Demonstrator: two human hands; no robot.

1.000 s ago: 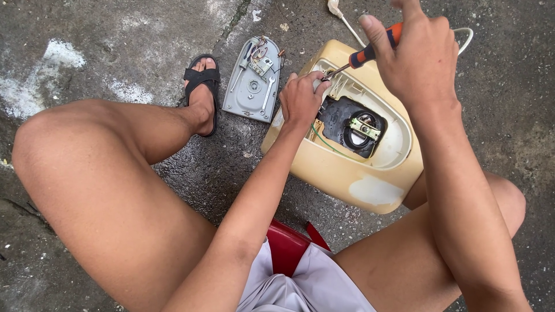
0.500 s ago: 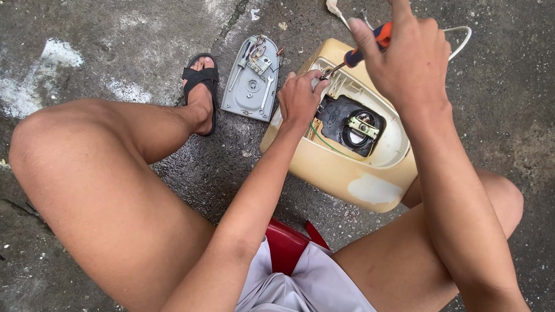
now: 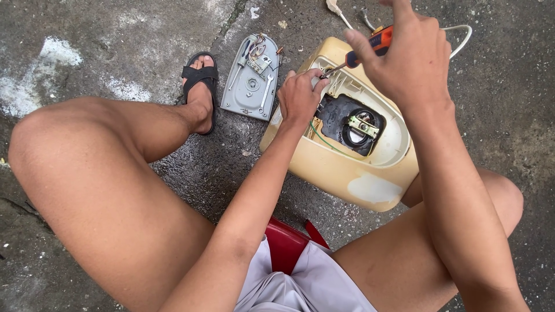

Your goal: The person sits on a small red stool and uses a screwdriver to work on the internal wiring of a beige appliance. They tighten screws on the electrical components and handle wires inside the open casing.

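Note:
A cream plastic appliance housing (image 3: 352, 173) lies upturned on the wet concrete, with its black inner cavity and a metal part (image 3: 361, 124) exposed. My left hand (image 3: 299, 98) rests on the housing's upper left rim, its fingers pinched around the metal tip of a screwdriver. My right hand (image 3: 407, 55) grips the orange and black handle of that screwdriver (image 3: 376, 41), and the shaft slants down to the left toward the rim. A green wire (image 3: 329, 140) curves inside the housing.
A grey bottom plate (image 3: 251, 81) with small parts and a wrench on it lies left of the housing. My left foot in a black sandal (image 3: 199, 86) sits beside it. A white cord (image 3: 457, 40) runs behind the housing. I sit on a red stool (image 3: 286, 245).
The view has shifted slightly. My right hand has drifted a little with the screwdriver, while my left hand stays at the housing's rim by the tip.

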